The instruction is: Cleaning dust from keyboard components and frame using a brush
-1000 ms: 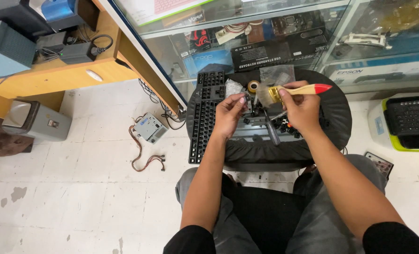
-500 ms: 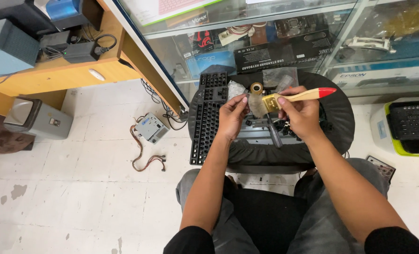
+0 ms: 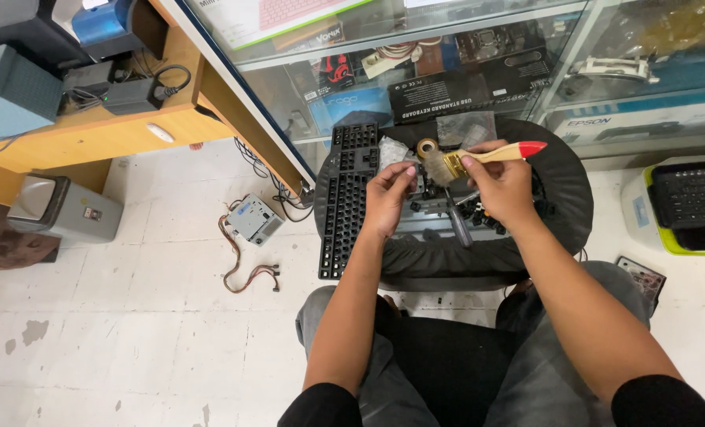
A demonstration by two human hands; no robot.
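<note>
My right hand (image 3: pixel 501 188) grips a paintbrush (image 3: pixel 479 157) with a wooden handle and a red tip; its bristles point left toward my left hand. My left hand (image 3: pixel 387 198) pinches a small dark part at its fingertips, right beside the bristles. Both hands hover over a round black stool (image 3: pixel 558 229) that holds a black keyboard frame (image 3: pixel 344 205), loose black keycaps (image 3: pixel 495 221), a screwdriver (image 3: pixel 456 224) and a roll of tape (image 3: pixel 426 147).
A glass display case (image 3: pixel 447 63) with boxed goods stands just beyond the stool. On the tiled floor lie a small metal drive with wires (image 3: pixel 254 219), a grey box (image 3: pixel 64 208) and a green-edged tray with a keyboard (image 3: pixel 685 207). A wooden desk (image 3: pixel 91 126) is at the upper left.
The hands stay together over the stool; the brush has shifted slightly against the part in my left hand. The view has drifted a little.
</note>
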